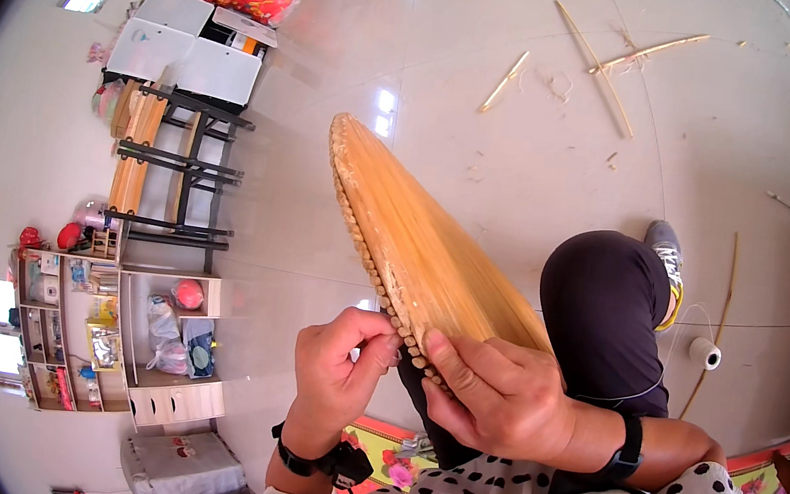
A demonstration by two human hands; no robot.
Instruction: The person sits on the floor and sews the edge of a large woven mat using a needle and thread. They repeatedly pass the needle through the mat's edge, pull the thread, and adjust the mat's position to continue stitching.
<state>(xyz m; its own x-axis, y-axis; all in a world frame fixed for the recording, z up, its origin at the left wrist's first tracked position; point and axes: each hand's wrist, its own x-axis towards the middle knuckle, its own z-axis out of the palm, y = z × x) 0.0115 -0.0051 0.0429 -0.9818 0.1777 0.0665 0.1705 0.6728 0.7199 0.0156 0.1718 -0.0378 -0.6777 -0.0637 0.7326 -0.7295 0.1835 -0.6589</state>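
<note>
The straw piece [417, 235] slants across mid-frame. At lower centre, the right hand [515, 400] clamps its knobbly edge; a slack grip could let it twist. The left hand [338, 365] pinches beside it, contents unclear. At right, the spool [704, 353] trails thread [667, 362] that could tangle if tugged.

This looks like a room in a home: left of the left hand [339, 369] stands a wooden shelf unit [196, 403] crowded with household odds and ends, and farther ahead a white-doored cabinet [152, 49]. Beyond the right hand [507, 396], cut stalks [602, 69] litter the glossy tiled floor [486, 174] (handicraft happens here too, evidently).
</note>
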